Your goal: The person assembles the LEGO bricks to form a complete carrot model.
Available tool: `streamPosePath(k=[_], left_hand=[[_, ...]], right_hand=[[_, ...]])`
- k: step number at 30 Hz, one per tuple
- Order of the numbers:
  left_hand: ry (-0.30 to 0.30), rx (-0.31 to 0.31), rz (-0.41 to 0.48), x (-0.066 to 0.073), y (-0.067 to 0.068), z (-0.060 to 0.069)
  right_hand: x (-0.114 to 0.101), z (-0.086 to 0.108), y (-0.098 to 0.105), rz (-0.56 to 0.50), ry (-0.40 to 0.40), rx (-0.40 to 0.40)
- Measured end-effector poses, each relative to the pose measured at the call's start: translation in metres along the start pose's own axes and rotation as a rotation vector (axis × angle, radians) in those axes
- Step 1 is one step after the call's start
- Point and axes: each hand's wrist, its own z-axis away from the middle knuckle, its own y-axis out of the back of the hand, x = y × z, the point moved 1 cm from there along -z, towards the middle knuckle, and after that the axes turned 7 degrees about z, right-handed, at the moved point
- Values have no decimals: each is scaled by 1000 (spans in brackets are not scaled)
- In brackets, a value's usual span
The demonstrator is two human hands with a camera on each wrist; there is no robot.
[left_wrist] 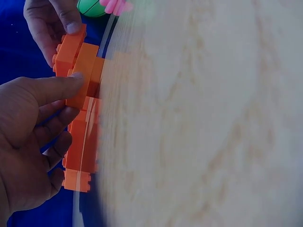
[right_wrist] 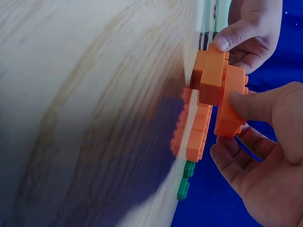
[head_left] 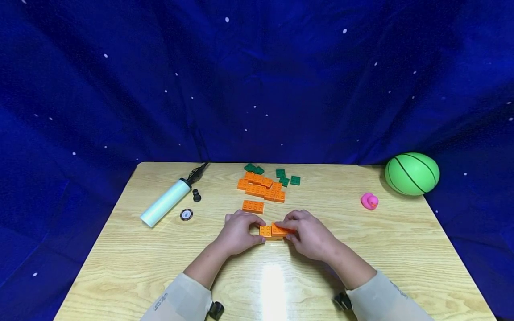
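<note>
Pinching upper orange block w/ R hand, lower block w/ L hand. Prob. light, stiff, slick; best held by flat sides.

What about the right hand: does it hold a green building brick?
No: the right hand pinches an orange building brick, while the green building bricks lie near the far edge of the wooden table.
</note>
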Motion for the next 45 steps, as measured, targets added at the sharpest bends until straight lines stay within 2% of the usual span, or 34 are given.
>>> streamPosePath(k=[16,25,31,37,45], left_hand=[[15,0,6,3,2,2],[12,8,-5,2,2,1],[-4,5,-8,0,0,0],[-2,-6,-23,-1,-1,0],[-4,-15,-19,-1,2,1]], right_hand=[[-1,-2,-1,14,40,17],[0,0,-4,2,26,21],[5,4,-5,-73,-27,-4],[10,8,-5,-105,-80,-1],[14,9,-6,-132,-92,18]])
